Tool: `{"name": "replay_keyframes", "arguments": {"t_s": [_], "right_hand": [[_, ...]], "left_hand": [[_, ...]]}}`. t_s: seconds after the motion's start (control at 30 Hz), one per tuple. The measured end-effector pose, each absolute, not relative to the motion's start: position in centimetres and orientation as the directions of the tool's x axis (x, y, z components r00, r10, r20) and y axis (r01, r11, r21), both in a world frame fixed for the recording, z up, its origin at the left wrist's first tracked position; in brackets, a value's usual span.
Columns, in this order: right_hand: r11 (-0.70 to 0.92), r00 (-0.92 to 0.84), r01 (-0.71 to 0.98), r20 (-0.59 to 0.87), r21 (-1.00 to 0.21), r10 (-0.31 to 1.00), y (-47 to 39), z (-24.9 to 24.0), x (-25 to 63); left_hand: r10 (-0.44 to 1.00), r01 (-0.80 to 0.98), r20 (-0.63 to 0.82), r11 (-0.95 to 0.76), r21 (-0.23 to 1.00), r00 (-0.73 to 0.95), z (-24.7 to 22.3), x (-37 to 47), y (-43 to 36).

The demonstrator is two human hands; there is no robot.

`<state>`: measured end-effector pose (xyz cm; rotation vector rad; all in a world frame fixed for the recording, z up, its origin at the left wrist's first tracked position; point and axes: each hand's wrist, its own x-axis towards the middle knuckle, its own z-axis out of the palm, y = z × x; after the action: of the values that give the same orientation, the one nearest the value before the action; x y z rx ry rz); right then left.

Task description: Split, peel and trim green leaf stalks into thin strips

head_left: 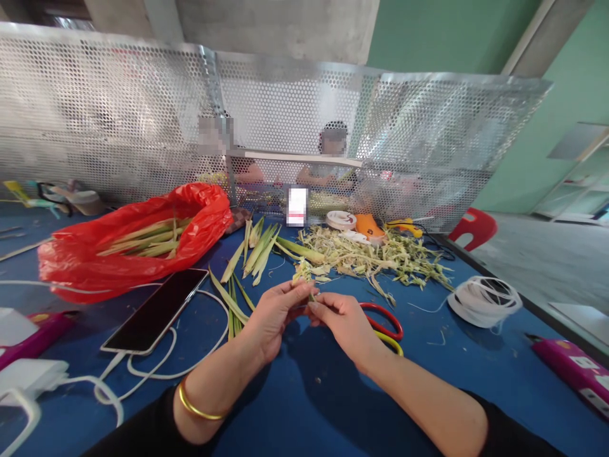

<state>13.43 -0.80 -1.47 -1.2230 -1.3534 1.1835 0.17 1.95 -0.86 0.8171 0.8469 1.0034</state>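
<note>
Near the middle of the blue table, my left hand and my right hand meet with fingertips pinched together. Between them is a small pale yellow-green plant piece, its top fanning out above the fingers; its lower end is hidden by them. Scissors with red and yellow handles lie partly behind my right hand and wrist. Long green leaves spread on the table beyond my left hand. Behind my right hand is a heap of dried plant scraps.
A red plastic bag holding long leaves, a phone and white cables lie left. A white cord roll and purple tool are right. Tape sits before a perforated metal screen; two people are behind it.
</note>
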Motion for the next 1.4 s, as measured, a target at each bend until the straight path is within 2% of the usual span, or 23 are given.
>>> {"name": "replay_keyframes", "arguments": {"t_s": [0.2, 0.37, 0.63, 0.8, 1.03, 1.23, 1.4], "right_hand": [[0.039, -0.082, 0.185, 0.025, -0.982, 0.996, -0.64, -1.82, 13.59], [-0.076, -0.143, 0.062, -0.084, -0.995, 0.986, -0.70, -1.42, 13.52], [0.061, -0.055, 0.217, 0.050, -0.974, 0.997, -0.47, -1.25, 14.09], [0.038, -0.048, 0.096, 0.033, -0.995, 0.998, -0.28, -1.39, 14.26], [0.049, -0.075, 0.310, 0.027, -0.949, 0.997, -0.50, -1.52, 13.92], [0.036, -0.093, 0.216, 0.016, -0.976, 0.996, -0.50, -1.69, 13.84], [0.084, -0.087, 0.282, 0.062, -0.956, 0.994, -0.38, -1.59, 14.02]], "left_hand": [[0.958, -0.325, -0.203, 0.260, 0.909, 0.200, -1.02, 0.39, 1.96], [0.954, -0.354, -0.253, 0.296, 0.887, 0.163, -0.70, 0.28, 2.13], [0.963, -0.304, -0.263, 0.271, 0.914, 0.067, -0.54, 0.17, 2.31], [0.969, -0.260, -0.243, 0.247, 0.933, 0.049, -0.68, 0.16, 2.29], [0.978, -0.213, -0.195, 0.206, 0.955, 0.073, -0.96, 0.43, 2.09], [0.985, -0.156, -0.146, 0.160, 0.975, 0.094, -1.08, 0.41, 2.03], [0.992, -0.099, -0.079, 0.088, 0.991, 0.093, -1.00, 0.34, 2.18]]}}
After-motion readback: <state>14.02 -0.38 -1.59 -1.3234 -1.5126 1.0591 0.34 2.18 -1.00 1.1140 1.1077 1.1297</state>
